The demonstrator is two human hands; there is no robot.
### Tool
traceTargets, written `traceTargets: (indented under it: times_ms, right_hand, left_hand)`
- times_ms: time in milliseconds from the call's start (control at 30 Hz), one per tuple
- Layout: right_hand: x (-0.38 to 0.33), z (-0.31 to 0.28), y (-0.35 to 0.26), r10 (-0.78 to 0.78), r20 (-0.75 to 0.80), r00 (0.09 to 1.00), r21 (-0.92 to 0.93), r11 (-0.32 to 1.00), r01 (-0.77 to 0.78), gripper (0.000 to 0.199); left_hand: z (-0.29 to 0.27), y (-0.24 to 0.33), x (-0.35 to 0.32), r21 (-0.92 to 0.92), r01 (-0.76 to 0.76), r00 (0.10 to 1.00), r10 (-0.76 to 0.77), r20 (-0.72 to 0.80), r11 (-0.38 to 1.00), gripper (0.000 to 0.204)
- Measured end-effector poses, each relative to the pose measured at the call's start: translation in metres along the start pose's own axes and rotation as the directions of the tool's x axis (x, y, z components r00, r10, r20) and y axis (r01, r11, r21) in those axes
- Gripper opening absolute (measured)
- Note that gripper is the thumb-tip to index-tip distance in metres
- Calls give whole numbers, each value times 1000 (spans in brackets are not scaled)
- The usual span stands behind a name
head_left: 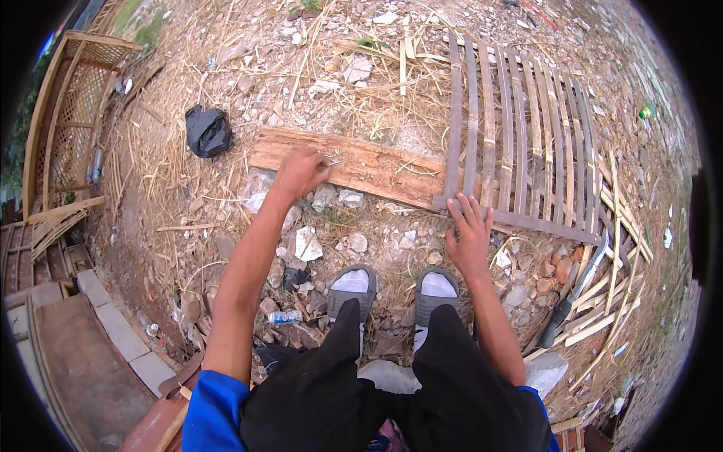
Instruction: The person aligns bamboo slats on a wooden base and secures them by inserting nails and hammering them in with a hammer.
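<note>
A long weathered wooden plank (pixel 384 167) lies on the ground in front of my feet. Over its left half is my left hand (pixel 303 172), its fingers pinched together and touching the wood. Small thin shiny pieces (pixel 333 161), perhaps nails, show beside those fingertips; what the pinch holds is too small to make out. My right hand (pixel 470 232) lies with fingers stretched out on the near corner of a slatted panel (pixel 520 143) made of split wooden or bamboo strips. That corner rests across the plank's right end.
To the right, a machete (pixel 576 290) with a dark handle lies on loose split strips (pixel 614 301). A black plastic bag (pixel 208 132) sits beyond the plank's left end. Stones, straw and a crushed can (pixel 285 317) surround my sandals. A lattice frame (pixel 71 124) stands far left.
</note>
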State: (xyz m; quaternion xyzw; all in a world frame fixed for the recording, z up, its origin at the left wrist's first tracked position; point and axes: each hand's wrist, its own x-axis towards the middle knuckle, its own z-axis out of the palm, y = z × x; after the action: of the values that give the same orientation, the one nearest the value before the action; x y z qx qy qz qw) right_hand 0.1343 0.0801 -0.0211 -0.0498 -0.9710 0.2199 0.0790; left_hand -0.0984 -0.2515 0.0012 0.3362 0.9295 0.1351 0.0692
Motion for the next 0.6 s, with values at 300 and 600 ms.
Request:
traceTargets:
  times_ms: [300,600]
  right_hand:
    - [3,-9,3,3,-15,1000,-17,1000,-3,58]
    - [-4,-5,1,4,0,1000,11,1000,-4,59]
  left_hand:
    - [-1,15,14,-61,228,967,-219,127,972,18]
    - [6,23,-3,-336,152,970,-205,-127,929,12]
